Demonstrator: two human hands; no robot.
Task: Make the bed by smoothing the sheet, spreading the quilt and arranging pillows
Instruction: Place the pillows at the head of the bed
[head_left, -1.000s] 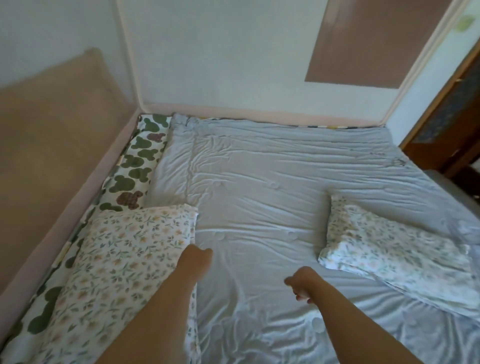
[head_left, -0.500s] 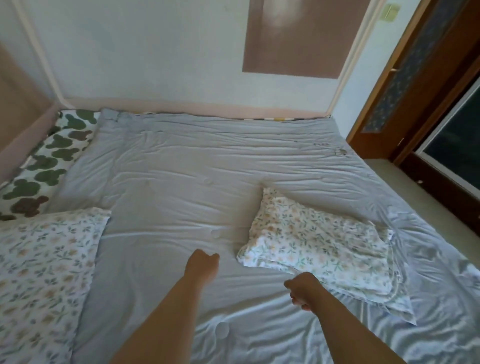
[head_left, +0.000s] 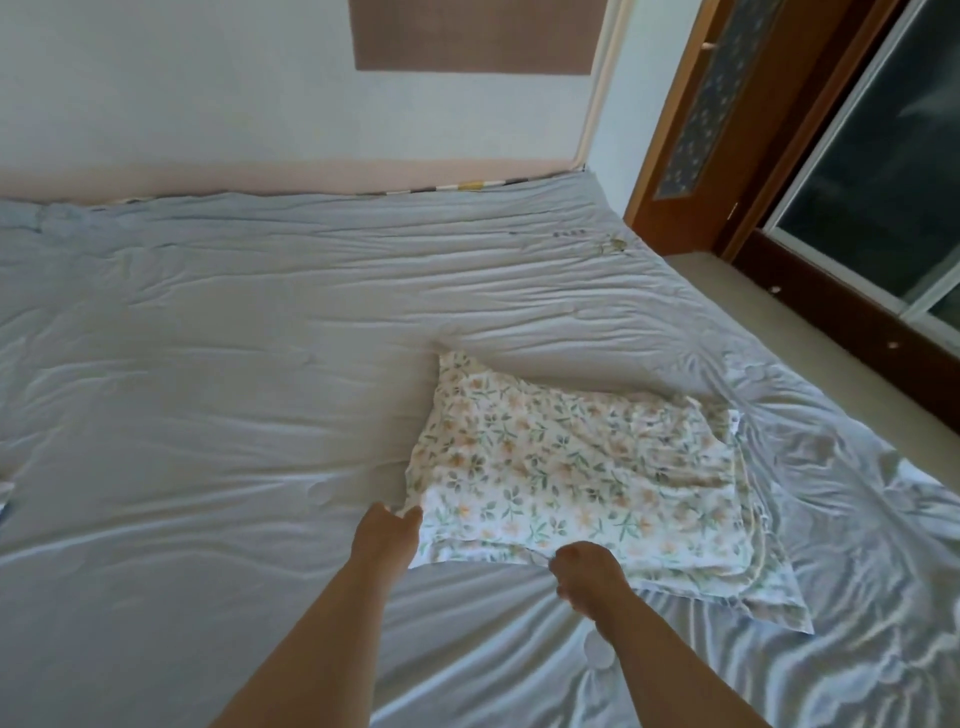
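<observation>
Now | floral pillow is laid on grey quilt | near edge is gripped by curled fingers of right hand | left hand is placed at pillow corner, grip cannot be told

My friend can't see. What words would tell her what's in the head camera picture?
A person's left hand and right hand reach the near edge of a floral pillow lying on a wrinkled grey-blue quilt; whether they grip it is unclear. Beyond are a pale wall and, at right, a wooden door frame.
</observation>
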